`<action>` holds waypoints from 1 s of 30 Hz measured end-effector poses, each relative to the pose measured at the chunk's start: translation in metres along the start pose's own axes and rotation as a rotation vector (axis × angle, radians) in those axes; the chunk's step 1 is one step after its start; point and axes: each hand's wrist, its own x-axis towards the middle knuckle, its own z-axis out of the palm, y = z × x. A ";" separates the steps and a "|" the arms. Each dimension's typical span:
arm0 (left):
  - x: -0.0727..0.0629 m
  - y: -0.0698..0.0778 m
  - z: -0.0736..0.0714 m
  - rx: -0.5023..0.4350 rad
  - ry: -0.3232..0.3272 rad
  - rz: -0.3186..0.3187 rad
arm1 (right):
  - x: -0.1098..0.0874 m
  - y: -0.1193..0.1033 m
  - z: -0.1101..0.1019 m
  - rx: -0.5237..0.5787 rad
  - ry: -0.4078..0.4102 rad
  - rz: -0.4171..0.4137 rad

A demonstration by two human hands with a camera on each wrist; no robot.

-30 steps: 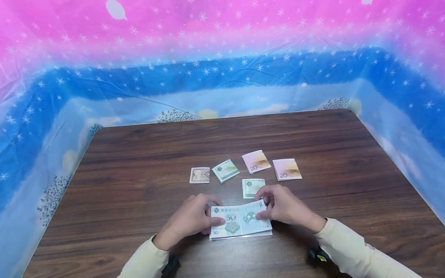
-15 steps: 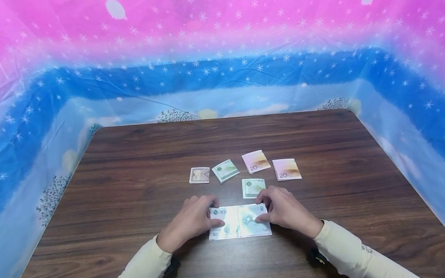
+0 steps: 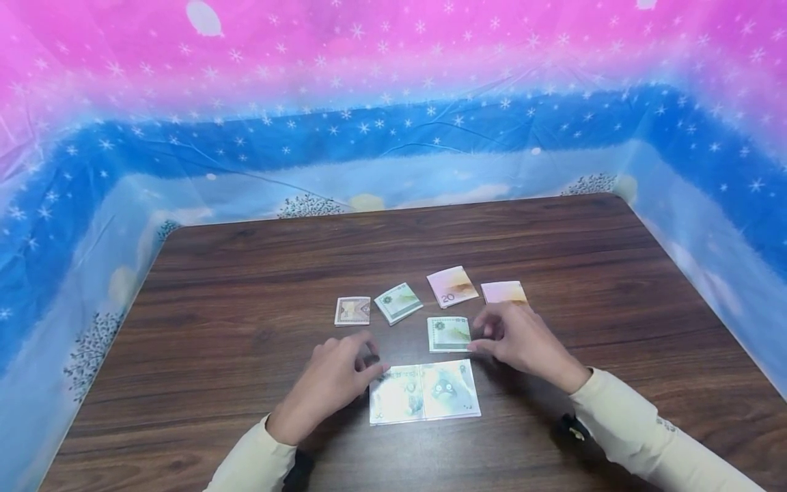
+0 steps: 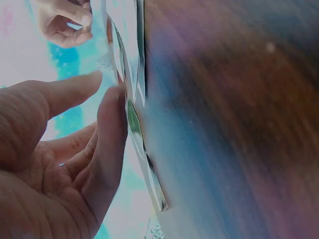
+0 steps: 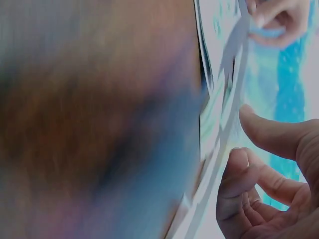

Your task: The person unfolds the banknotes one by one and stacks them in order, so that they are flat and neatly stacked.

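Note:
A pale green banknote (image 3: 451, 403) lies spread on the table with a crease down its middle and glare washing out its print. My left hand (image 3: 328, 379) hovers by its upper left corner, thumb and forefinger apart in the left wrist view. Beyond it lies a folded green banknote (image 3: 447, 335). At that folded note's right edge is my right hand (image 3: 522, 342), its thumb and fingers spaced with nothing between them in the right wrist view. Whether the thumb touches the note, I cannot tell. The right hand partly covers a folded 20 banknote (image 3: 503, 292).
Farther back on the brown wooden table (image 3: 246, 273) are another folded 20 banknote (image 3: 451, 285), a second folded green banknote (image 3: 399, 303) and a small folded brownish banknote (image 3: 353, 311). A pink and blue snowflake cloth (image 3: 393, 123) hangs around the table.
Both hands have let go of the spread banknote, which now lies flat on the table. My right hand has moved up and right to the folded green note; the left has drawn back slightly.

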 end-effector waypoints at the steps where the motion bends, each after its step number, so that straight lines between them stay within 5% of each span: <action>1: 0.000 0.000 0.000 -0.005 0.003 -0.010 | 0.002 0.004 -0.004 -0.009 0.009 0.013; 11: -0.002 -0.005 -0.005 -0.067 0.029 -0.062 | 0.021 0.045 -0.030 -0.066 0.076 0.096; 18: -0.003 -0.006 -0.007 -0.087 0.031 -0.065 | 0.033 0.067 -0.036 -0.077 0.039 0.209; 30: -0.005 -0.009 -0.011 -0.093 0.033 -0.073 | 0.047 0.081 -0.041 -0.030 -0.042 0.253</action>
